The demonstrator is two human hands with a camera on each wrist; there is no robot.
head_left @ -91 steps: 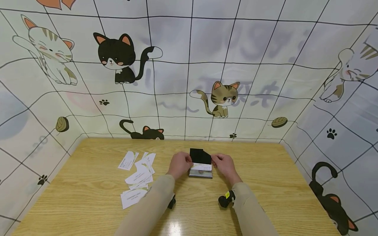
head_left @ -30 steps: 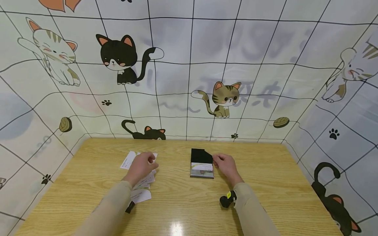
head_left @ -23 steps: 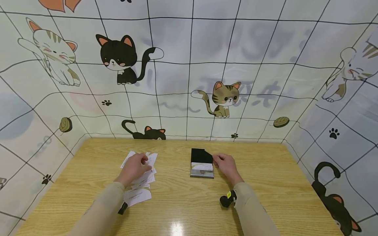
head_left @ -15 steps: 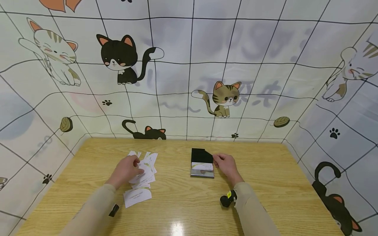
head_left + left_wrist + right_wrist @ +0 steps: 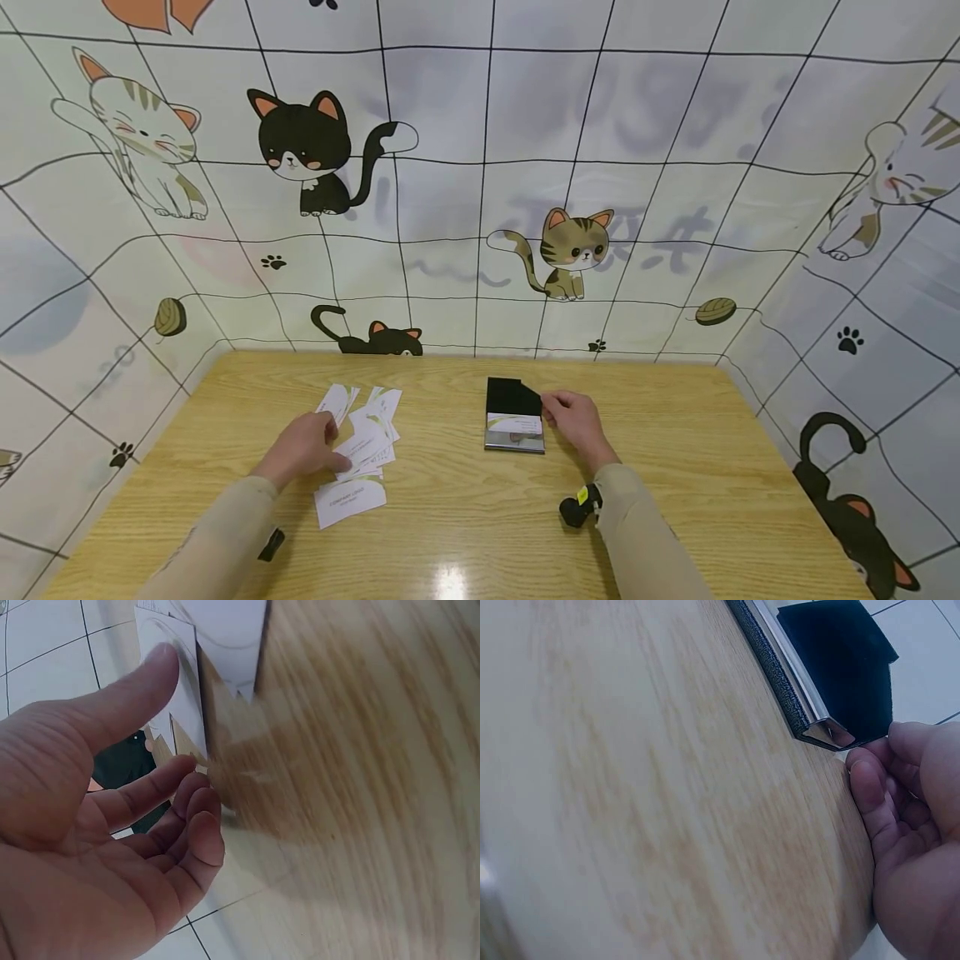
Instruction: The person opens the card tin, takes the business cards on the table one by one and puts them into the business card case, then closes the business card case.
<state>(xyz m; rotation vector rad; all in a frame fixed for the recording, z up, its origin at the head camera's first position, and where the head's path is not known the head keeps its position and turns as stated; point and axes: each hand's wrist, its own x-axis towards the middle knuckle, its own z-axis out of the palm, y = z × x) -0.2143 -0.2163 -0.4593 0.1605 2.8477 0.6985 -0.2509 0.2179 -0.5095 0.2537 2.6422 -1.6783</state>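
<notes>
Black-flapped card case [image 5: 504, 397] lies unfolded on the wooden table [image 5: 480, 533], white card [image 5: 504, 423] inside. Right hand [image 5: 576, 421] at case's right edge, fingers curled; can't tell if they pinch it. Loose cards [image 5: 367, 442] left of case; left hand [image 5: 303, 446] at their left side, grasping nothing, fingers loosely bent.

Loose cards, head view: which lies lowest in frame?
The COMPANY LOGO card at the spread's near end; the other loose cards all lie higher up.
</notes>
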